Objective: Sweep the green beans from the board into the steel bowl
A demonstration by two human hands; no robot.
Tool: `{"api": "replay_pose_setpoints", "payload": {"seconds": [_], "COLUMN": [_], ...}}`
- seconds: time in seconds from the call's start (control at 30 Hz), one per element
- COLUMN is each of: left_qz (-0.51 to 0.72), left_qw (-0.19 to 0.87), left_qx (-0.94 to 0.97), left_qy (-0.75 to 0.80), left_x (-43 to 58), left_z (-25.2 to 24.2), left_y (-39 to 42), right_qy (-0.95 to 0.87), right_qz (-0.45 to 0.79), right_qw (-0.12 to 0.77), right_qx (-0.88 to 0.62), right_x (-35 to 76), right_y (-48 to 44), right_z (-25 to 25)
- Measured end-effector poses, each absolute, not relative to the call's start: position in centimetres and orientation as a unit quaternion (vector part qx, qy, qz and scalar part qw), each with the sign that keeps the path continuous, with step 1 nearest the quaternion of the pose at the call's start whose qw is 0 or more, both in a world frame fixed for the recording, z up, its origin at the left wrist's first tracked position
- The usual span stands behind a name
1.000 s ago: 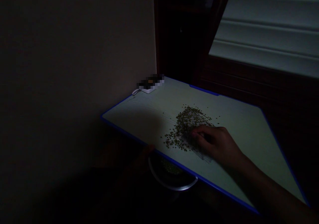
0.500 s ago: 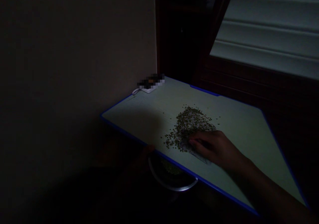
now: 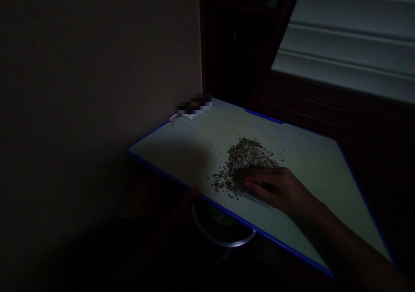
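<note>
Small greenish beans or seeds [image 3: 248, 151] lie scattered in a pile on a pale board [image 3: 308, 188] with a blue edge. My right hand [image 3: 279, 188] is over the near side of the pile, its fingers curled and pressed together. A pale flat patch shows beneath that hand; I cannot make out whether it is held. At the board's near edge, the thumb of my left hand [image 3: 193, 192] rests on the blue rim, while its other fingers are lost in the dark. Directly below that edge is a metal-rimmed bowl [image 3: 231, 243], partly covered by the board, with similar greenish beans inside.
A pixelated white-sided device [image 3: 194, 110] with a strap lies at the board's far left corner. A plain wall [image 3: 129, 67] borders the left side. Dark wood [image 3: 324, 106] and pale slats [image 3: 346, 36] are behind the board. The room is very dim.
The whole view has shifted slightly. My right hand stays at the near side of the pile with only a small movement; my left hand keeps its place at the edge.
</note>
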State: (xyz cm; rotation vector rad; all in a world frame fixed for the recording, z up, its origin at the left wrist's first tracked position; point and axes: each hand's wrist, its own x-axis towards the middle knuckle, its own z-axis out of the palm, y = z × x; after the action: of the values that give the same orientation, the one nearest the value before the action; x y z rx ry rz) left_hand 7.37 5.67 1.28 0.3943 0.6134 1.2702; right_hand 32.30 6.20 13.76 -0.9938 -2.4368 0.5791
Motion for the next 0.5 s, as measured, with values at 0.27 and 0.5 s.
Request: {"api": "replay_pose_setpoints", "payload": {"seconds": [0.27,0.5], "left_qz": [0.585,0.590], "left_qw": [0.735,0.737], "left_qx": [0.176,0.171], "left_qy": [0.293,0.282], "left_x": [6.97,7.13], "left_z": [0.92,0.89], "left_y": [5.72,5.91], "right_qy": [-0.901,-0.899], "right_qz": [0.205,0.199], "right_qw": [0.199,0.214], "right_qx": [-0.326,-0.325], "right_x": [32.86,33.08], "right_y": [6.50,6.55], "right_z": [13.65,13.62]}}
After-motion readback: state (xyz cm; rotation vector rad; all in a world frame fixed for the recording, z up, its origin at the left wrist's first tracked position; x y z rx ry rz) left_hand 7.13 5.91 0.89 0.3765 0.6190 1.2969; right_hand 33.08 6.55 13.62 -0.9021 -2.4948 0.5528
